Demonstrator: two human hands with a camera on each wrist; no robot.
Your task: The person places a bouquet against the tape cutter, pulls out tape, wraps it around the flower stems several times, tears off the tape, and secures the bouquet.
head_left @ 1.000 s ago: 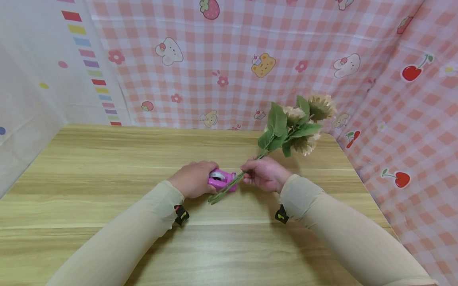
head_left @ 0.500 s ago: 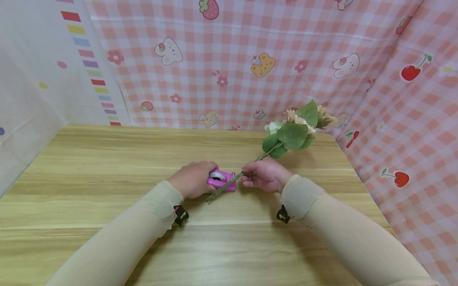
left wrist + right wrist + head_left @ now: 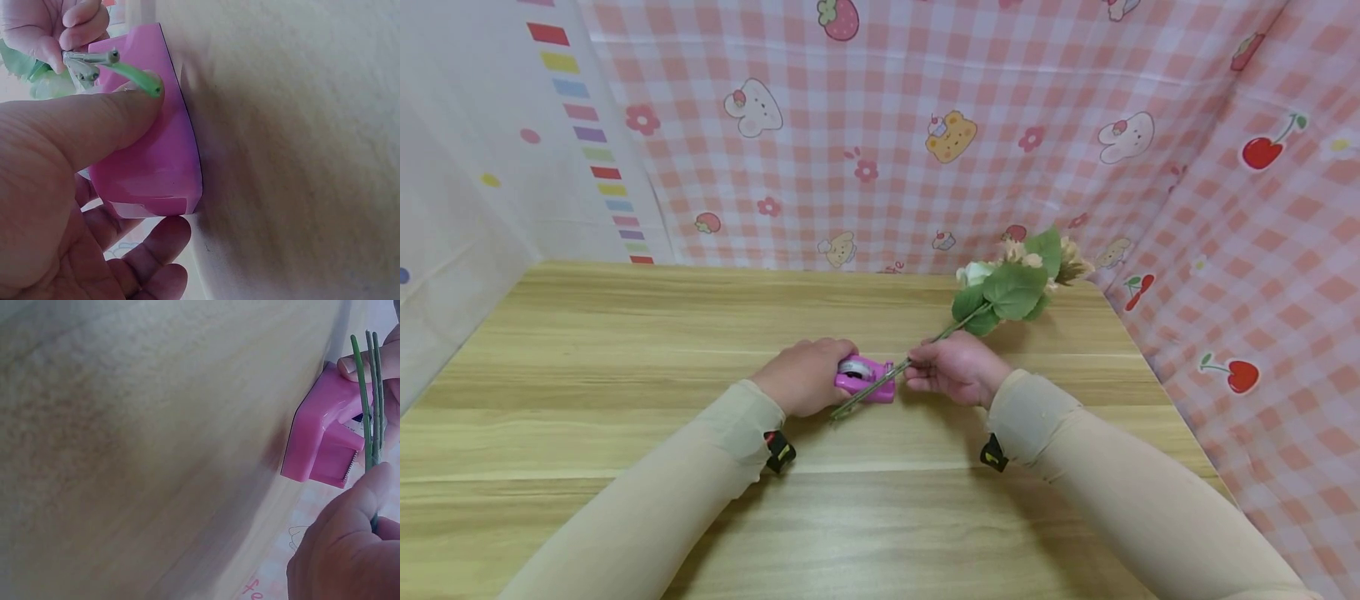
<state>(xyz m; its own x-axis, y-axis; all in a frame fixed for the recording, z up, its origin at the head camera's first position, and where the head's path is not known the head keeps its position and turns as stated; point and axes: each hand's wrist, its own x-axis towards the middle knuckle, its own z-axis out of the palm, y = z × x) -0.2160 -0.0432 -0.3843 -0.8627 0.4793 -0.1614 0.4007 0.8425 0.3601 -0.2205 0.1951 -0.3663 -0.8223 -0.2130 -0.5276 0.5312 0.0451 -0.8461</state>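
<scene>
My left hand [image 3: 805,377] grips the rear of a pink tape dispenser [image 3: 878,392] on the table, thumb along its near side. A roll of clear tape [image 3: 853,367] sits in it, and the right wrist view shows its toothed cutting edge [image 3: 351,467]. Between thumb and fingers, my right hand [image 3: 961,367] pinches several green stems [image 3: 943,333] of artificial flowers [image 3: 1011,254]. The stems slant across the dispenser, their cut ends [image 3: 112,57] close to my left thumb. Pale blooms and broad green leaves [image 3: 1015,290] point to the back right.
Light wood-grain table [image 3: 625,350] lies under both hands. A pink checked cloth [image 3: 887,125] with cartoon prints hangs behind it, and more of it runs along the right side. White cloth [image 3: 467,167] covers the left side.
The flower bunch has turned in my right hand, and its blooms have come down lower. The stem ends have shifted slightly left. My left hand and the tape dispenser stay in place.
</scene>
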